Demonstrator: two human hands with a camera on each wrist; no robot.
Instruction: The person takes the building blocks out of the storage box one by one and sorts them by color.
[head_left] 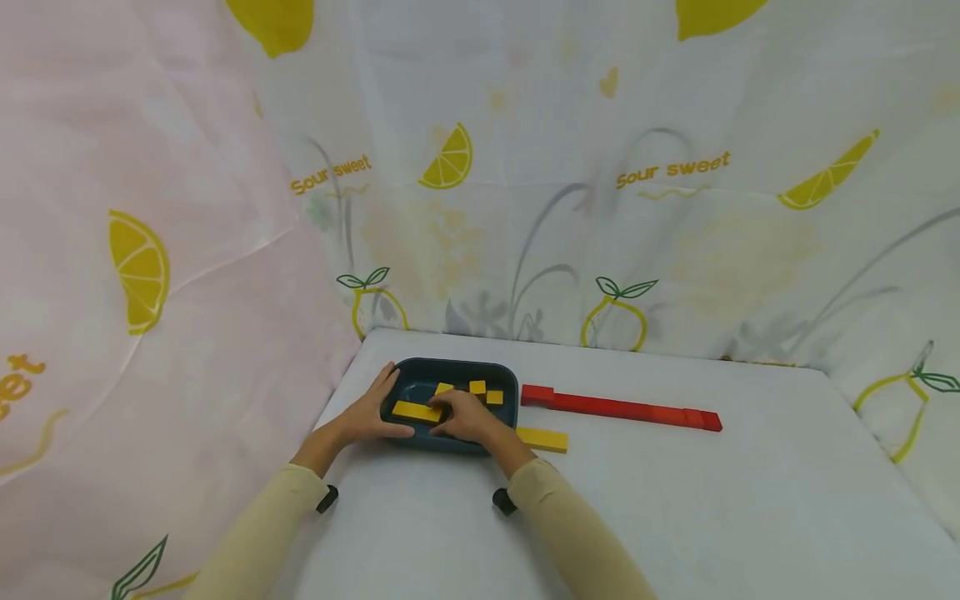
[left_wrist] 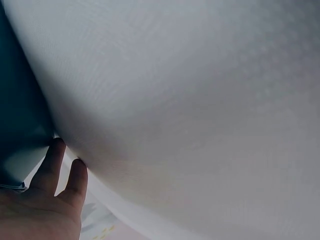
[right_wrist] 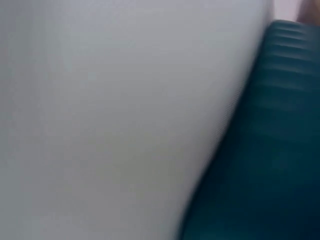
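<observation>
A dark teal rectangular dish (head_left: 450,363) sits on the white table and holds several yellow blocks (head_left: 477,387). My left hand (head_left: 369,414) rests against the dish's left end, thumb and fingers spread along its sides. In the left wrist view, straight fingers of that hand (left_wrist: 52,185) lie by the dish's wall (left_wrist: 20,95). Over the dish, my right hand (head_left: 467,417) pinches the right end of a long yellow block (head_left: 412,411) between thumb and fingers. The right wrist view shows the dish's outer wall (right_wrist: 270,145), but not that grip.
Just right of the dish, a long yellow block (head_left: 543,440) lies on the table (head_left: 675,500). Behind it, a row of red blocks (head_left: 615,407) stretches to the right. A lemon-printed cloth (head_left: 525,233) hangs along the back and left.
</observation>
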